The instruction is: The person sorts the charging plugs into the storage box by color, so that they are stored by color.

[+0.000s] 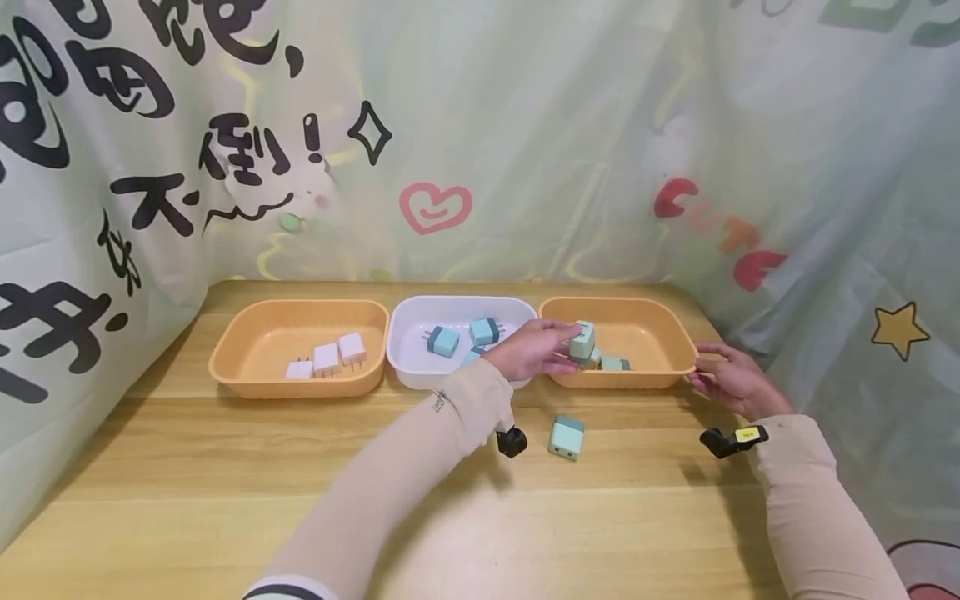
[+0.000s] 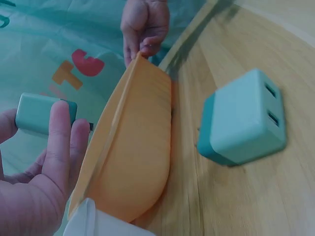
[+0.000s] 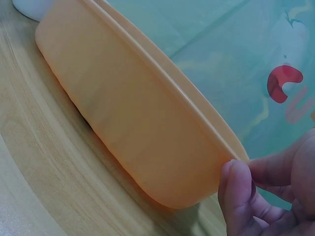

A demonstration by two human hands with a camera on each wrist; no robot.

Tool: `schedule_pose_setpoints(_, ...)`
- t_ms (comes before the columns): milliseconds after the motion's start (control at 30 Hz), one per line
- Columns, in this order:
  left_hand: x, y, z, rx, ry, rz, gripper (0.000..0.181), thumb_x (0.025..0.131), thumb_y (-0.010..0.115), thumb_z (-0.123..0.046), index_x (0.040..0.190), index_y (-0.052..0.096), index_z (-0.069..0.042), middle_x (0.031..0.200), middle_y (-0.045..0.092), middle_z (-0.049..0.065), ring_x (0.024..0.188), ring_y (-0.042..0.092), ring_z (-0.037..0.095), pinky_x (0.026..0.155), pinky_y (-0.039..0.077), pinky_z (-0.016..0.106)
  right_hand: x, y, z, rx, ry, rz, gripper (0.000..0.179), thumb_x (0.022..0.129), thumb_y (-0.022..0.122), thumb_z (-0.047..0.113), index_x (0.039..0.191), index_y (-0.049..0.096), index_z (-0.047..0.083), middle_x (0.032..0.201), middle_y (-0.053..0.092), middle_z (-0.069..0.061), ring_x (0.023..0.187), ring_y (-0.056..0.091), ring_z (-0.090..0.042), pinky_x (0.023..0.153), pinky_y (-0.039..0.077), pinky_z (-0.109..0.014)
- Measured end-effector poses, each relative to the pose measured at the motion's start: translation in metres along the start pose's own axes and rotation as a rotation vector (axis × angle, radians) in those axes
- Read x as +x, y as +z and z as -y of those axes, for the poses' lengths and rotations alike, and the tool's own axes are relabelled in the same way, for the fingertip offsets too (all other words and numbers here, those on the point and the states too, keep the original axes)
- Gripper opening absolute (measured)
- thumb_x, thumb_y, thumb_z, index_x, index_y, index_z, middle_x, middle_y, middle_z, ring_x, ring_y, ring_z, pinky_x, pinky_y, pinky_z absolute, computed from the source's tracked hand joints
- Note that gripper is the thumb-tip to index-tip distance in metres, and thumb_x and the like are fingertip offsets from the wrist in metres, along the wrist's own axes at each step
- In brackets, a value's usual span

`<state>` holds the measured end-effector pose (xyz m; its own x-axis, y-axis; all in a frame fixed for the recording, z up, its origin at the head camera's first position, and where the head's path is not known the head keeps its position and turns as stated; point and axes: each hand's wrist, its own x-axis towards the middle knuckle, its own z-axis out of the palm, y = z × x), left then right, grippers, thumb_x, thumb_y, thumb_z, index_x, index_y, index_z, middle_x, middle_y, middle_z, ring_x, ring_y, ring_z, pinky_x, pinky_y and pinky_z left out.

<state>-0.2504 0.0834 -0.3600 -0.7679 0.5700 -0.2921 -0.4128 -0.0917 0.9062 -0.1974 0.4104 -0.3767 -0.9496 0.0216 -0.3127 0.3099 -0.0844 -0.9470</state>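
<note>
My left hand (image 1: 528, 350) pinches a light-teal charger plug (image 1: 582, 339) above the left end of the right orange tray (image 1: 652, 380). In the left wrist view the held charger (image 2: 39, 112) lies between thumb and fingers, a dark prong tip showing beyond it. Below it in the tray, partly hidden, are a yellowish piece (image 1: 594, 358) and a teal charger (image 1: 615, 364). My right hand (image 1: 733, 383) grips that tray's right end, thumb and fingers at the rim (image 3: 216, 142). One two-port teal charger (image 1: 566, 437) rests on the table in front.
A white tray (image 1: 408, 373) with several teal chargers (image 1: 442, 341) stands in the middle, partly behind my left wrist. At the left, another orange tray (image 1: 247, 385) holds white chargers (image 1: 326, 359). A printed curtain (image 1: 510, 225) hangs behind the wooden table (image 1: 225, 483).
</note>
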Motion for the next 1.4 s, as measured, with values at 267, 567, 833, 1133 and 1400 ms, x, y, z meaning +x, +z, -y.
schedule_pose_setpoints(267,0.016,0.006,-0.001,-0.123,-0.022,-0.025,0.041,0.100,0.057,-0.016,0.136,0.043,-0.003,0.103,0.058,0.016,0.088,0.060,0.027,0.084,0.056,0.035,0.000,0.001,-0.001,-0.003,0.003,-0.008,0.025,0.100,0.044,-0.002,0.122,0.037,0.005,0.078,0.062,-0.009,0.066,0.065,-0.014,0.061,0.057,-0.021)
schedule_pose_setpoints(567,0.033,0.019,-0.004,-0.198,-0.024,-0.098,0.037,0.099,0.057,-0.011,0.133,0.049,-0.001,0.098,0.058,0.013,0.090,0.058,0.025,0.087,0.055,0.035,-0.001,0.000,0.001,0.003,-0.022,0.000,0.022,0.100,0.042,-0.002,0.120,0.038,0.006,0.076,0.063,-0.010,0.065,0.065,-0.014,0.059,0.057,-0.021)
schedule_pose_setpoints(833,0.047,0.032,0.000,-0.231,-0.008,-0.175,0.029,0.096,0.059,-0.003,0.125,0.053,-0.002,0.107,0.055,0.016,0.106,0.056,0.032,0.092,0.053,0.038,-0.002,0.001,0.001,-0.005,-0.010,-0.002,0.024,0.100,0.044,-0.001,0.122,0.038,0.005,0.078,0.062,-0.009,0.067,0.065,-0.015,0.060,0.057,-0.022)
schedule_pose_setpoints(1133,0.058,0.039,0.006,-0.281,0.000,-0.253,0.030,0.092,0.061,0.003,0.122,0.058,0.001,0.112,0.053,0.022,0.109,0.055,0.039,0.092,0.053,0.045,-0.002,0.001,0.000,-0.018,-0.018,-0.011,0.023,0.100,0.044,-0.001,0.122,0.038,0.004,0.078,0.063,-0.009,0.066,0.065,-0.014,0.060,0.056,-0.021)
schedule_pose_setpoints(1400,0.058,0.043,0.002,-0.362,-0.019,-0.240,0.030,0.094,0.062,-0.011,0.117,0.054,0.007,0.099,0.051,0.017,0.101,0.053,0.031,0.101,0.046,0.044,0.000,-0.001,-0.001,-0.013,-0.025,-0.005,0.025,0.100,0.044,-0.002,0.124,0.037,0.002,0.079,0.062,-0.010,0.067,0.065,-0.014,0.061,0.057,-0.021)
